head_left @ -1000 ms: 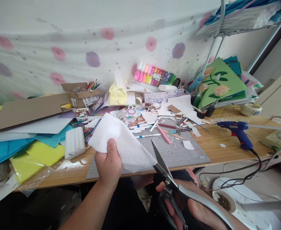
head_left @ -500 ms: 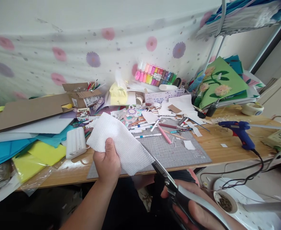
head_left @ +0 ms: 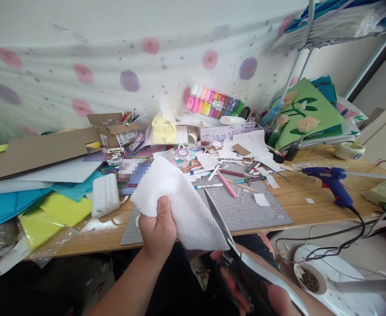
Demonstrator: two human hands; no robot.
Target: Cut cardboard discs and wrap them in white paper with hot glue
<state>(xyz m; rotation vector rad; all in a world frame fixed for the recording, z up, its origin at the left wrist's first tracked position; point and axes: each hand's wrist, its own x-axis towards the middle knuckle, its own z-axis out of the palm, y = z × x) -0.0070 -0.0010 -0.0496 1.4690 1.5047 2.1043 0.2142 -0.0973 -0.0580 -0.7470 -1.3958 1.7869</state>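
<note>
My left hand point(head_left: 160, 224) pinches a white dimpled paper towel point(head_left: 186, 210) with the thumb on top, holding it up over the front edge of the table. My right hand point(head_left: 278, 296) is wrapped round the black and silver handles of large scissors point(head_left: 254, 274). The scissors point up and to the left, one blade rising past the towel's right side. At its lower right corner the towel sits in the crook of the blades; the other blade is mostly hidden by it. Behind lies a grey cutting mat point(head_left: 255, 215).
Pens, paper scraps and a pink pen point(head_left: 227, 184) litter the mat. A blue glue gun point(head_left: 333, 182) lies on the right, its cable hanging off the edge. On the left are a white power bank point(head_left: 105, 195), coloured sheets and brown cardboard point(head_left: 44, 149).
My left hand has moved right and slightly down with the towel. The scissors' blades have spread apart, and the towel's corner now sits deeper between them. A blurred patch shows left of the towel.
</note>
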